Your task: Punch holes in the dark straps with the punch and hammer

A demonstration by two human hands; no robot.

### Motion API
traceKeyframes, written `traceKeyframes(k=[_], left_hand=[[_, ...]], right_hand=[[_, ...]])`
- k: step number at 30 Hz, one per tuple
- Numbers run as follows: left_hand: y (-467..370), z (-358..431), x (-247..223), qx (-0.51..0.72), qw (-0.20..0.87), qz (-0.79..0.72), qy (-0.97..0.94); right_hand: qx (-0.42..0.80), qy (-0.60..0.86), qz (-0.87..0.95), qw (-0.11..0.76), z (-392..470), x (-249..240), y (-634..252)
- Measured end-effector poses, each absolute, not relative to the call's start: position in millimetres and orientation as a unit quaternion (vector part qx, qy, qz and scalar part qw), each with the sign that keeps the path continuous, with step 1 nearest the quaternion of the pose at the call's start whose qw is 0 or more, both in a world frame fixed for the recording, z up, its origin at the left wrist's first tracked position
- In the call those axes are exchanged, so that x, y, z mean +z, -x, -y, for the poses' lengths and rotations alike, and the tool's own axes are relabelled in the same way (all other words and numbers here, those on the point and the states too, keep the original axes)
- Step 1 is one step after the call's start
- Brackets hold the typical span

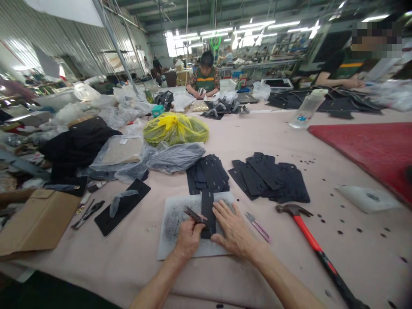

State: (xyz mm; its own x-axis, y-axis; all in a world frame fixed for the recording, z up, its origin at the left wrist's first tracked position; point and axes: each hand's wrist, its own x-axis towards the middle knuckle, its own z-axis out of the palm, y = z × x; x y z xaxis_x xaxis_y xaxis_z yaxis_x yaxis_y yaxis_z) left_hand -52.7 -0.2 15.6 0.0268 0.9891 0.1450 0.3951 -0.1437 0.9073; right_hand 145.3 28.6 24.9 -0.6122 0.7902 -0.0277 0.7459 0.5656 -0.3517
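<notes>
Pink-covered counter [122,253]. White board [169,223] near its front edge. On the board, 1 dark strip [209,206], long axis running away from me. My right grip [234,229], spread and holding nothing, touches its right edge. Left grip [188,236], just left, is clenched round 1 metal tool [192,213], its end overlapping the strip.
</notes>
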Motion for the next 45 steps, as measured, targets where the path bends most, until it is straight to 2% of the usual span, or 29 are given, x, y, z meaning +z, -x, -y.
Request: traceKeyframes(k=[5, 18, 31, 45], left_hand=[[51, -1, 17, 0.415, 0.345, -0.550, -0.637], [44, 2, 14, 0.407, 0.347, -0.555, -0.637], [43, 2, 14, 0.390, 0.340, -0.563, -0.644], [40, 3, 9, 0.368, 0.225, -0.536, -0.726]], right_hand=[[0.174, 0.461, 0.863, 0.110, -17, 22, -147], [0.232, 0.438, 0.861, 0.113, -27, 21, -158], [0.238, 0.451, 0.849, 0.139, -26, 22, -158], [0.231, 0.449, 0.849, 0.157, -26, 20, -159]])
